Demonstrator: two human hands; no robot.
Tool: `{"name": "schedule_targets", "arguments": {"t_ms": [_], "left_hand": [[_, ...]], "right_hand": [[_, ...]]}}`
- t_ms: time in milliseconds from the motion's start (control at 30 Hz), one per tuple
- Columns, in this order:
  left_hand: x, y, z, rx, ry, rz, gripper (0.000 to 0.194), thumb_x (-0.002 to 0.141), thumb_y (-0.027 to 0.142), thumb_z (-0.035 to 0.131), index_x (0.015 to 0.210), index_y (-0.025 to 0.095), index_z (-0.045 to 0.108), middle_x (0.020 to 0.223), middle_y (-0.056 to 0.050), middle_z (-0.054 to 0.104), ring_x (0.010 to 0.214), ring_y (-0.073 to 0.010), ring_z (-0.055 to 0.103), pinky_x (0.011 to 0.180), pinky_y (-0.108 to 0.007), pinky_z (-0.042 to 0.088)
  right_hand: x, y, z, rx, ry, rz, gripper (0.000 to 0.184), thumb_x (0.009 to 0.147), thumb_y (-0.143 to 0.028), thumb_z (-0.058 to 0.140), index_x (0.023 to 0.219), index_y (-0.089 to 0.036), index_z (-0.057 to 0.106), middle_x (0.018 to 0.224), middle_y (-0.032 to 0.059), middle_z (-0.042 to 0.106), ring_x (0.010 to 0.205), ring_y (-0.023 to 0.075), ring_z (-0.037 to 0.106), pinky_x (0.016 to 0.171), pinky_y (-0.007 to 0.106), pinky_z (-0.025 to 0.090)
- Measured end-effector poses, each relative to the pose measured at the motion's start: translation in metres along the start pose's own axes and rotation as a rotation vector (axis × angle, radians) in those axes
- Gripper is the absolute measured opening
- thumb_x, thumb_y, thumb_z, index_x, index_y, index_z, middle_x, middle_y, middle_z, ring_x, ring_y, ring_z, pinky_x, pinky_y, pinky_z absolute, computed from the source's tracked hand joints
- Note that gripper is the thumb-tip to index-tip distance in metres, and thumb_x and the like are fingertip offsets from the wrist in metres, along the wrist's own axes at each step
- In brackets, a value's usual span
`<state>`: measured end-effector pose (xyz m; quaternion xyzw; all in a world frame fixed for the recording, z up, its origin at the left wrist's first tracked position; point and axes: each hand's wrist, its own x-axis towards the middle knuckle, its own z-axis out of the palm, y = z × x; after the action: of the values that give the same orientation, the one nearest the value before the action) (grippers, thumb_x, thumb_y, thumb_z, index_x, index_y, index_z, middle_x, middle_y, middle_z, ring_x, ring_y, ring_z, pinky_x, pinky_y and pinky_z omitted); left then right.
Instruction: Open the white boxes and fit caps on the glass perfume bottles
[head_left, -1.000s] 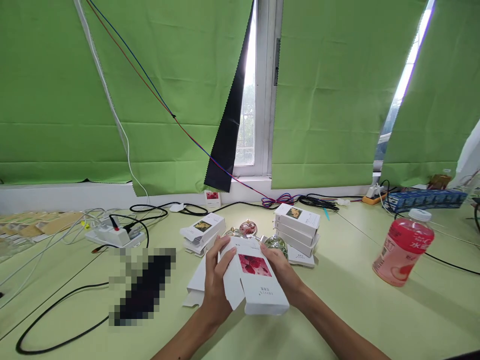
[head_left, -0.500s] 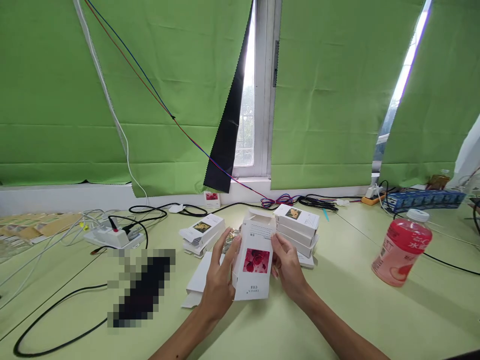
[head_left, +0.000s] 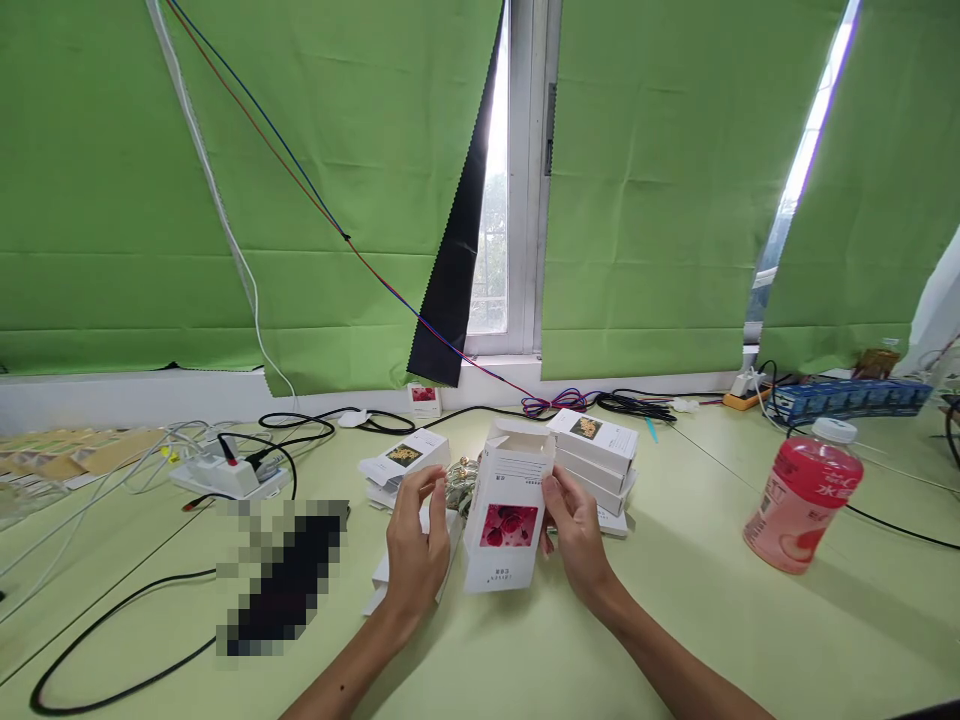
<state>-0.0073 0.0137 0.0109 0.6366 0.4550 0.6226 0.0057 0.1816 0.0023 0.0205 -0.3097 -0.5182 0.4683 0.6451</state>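
Observation:
A white cardboard box (head_left: 508,490) with a rose picture stands nearly upright in front of me, its top end open. My right hand (head_left: 576,530) grips it by its right side. To the left of the box, apart from it, my left hand (head_left: 418,548) is open with bent fingers and nothing in them. Behind the left hand, partly covered, lies another white box (head_left: 381,572). Shiny glass bottles with gold-coloured parts (head_left: 461,482) show in part between the left hand and the held box.
White boxes with yellow flower pictures are stacked at the left (head_left: 409,455) and right (head_left: 596,445). A pink drink bottle (head_left: 804,500) stands on the right. Cables and a white power strip (head_left: 225,470) lie left, near a blurred dark object (head_left: 289,580). Green blinds (head_left: 652,200) hang behind.
The box was turned from a tilted, two-handed hold to nearly upright. My left hand has since let go of it and moved left, while my right hand keeps its grip.

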Motion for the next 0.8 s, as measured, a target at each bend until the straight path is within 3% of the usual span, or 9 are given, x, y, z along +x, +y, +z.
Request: {"name": "schedule_targets", "arguments": {"t_ms": [133, 433, 800], "left_hand": [[0.002, 0.001, -0.002, -0.007, 0.011, -0.037, 0.024, 0.100, 0.041, 0.049, 0.110, 0.021, 0.058, 0.106, -0.007, 0.067, 0.093, -0.0205, 0.068, 0.083, -0.036, 0.056], [-0.002, 0.010, -0.004, -0.054, -0.065, 0.105, 0.029, 0.104, 0.038, 0.036, 0.119, 0.022, 0.055, 0.108, -0.008, 0.064, 0.090, -0.0187, 0.065, 0.078, -0.032, 0.055], [-0.008, 0.011, -0.002, -0.098, -0.152, 0.141, 0.028, 0.102, 0.034, 0.043, 0.124, 0.022, 0.054, 0.111, -0.008, 0.066, 0.096, -0.0199, 0.067, 0.079, -0.031, 0.056]], "right_hand": [[-0.001, -0.003, 0.002, -0.017, -0.048, 0.009, 0.046, 0.091, -0.063, 0.059, 0.107, -0.020, 0.062, 0.078, 0.0021, 0.064, 0.046, 0.0104, 0.049, 0.035, 0.022, 0.037], [-0.002, 0.004, 0.000, -0.139, -0.174, 0.015, 0.052, 0.093, -0.062, 0.055, 0.123, -0.021, 0.064, 0.087, 0.0048, 0.069, 0.044, 0.0110, 0.050, 0.036, 0.025, 0.038], [-0.003, 0.005, 0.000, -0.129, -0.246, 0.003, 0.042, 0.096, -0.055, 0.054, 0.121, -0.022, 0.065, 0.091, 0.0049, 0.068, 0.047, 0.0106, 0.051, 0.039, 0.023, 0.040]]}}
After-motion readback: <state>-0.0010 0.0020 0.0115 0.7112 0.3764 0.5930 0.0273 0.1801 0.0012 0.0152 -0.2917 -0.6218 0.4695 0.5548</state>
